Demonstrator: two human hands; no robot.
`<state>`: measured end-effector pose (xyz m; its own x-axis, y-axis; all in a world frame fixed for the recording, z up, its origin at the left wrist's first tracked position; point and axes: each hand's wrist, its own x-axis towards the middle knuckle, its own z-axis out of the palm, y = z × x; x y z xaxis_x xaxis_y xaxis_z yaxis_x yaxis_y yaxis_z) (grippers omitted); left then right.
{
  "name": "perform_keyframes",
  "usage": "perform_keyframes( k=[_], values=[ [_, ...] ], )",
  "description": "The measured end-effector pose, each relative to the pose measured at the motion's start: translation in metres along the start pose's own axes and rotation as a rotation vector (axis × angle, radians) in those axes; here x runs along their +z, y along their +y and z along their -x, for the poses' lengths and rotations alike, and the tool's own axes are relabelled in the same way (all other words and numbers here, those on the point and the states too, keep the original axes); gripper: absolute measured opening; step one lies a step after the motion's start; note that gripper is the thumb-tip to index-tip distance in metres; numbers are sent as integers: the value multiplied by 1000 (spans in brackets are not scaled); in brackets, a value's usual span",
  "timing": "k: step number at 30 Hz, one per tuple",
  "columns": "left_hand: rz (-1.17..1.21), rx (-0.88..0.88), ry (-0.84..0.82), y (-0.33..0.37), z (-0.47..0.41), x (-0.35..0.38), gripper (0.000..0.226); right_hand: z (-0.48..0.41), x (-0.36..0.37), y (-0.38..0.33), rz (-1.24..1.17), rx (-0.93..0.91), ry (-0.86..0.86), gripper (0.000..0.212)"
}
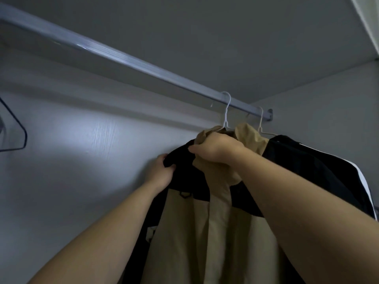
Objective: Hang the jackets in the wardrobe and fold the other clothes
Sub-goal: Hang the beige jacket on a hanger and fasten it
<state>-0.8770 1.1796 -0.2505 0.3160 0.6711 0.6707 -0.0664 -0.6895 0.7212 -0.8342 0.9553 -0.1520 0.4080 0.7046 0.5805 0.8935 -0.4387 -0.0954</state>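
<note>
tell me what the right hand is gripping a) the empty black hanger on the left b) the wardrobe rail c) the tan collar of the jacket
c: the right hand is curled round the tan collar just below the white hanger hook, and does not touch the rail above it.

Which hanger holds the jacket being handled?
The left white hanger, carrying the tan-and-black jacket that left hand and right hand grip. The right white hanger carries a black jacket; the black hanger hangs far left.

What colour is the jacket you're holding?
The jacket is tan with black shoulders; head view.
</note>
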Motion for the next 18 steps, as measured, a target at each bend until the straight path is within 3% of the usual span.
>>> perform_keyframes(
  k=[3,8,12,15,18],
  values=[
    [-12,47,-34,-7,8,-13,40,0,-10,7,28,48,-119,39],
    [-195,252,-9,-13,25,-28,56,-1,-24,13,77,99,-132,34],
    [-250,350,64,-10,40,-33,59,-14,-27,-5,-167,53,-118,29],
    [-325,414,112,-6,47,-45,63,-22,-23,-13,-320,168,-44,39],
    [-360,454,109,1,50,-60,74,-24,-24,-15,-474,294,-88,31]
  ],
)
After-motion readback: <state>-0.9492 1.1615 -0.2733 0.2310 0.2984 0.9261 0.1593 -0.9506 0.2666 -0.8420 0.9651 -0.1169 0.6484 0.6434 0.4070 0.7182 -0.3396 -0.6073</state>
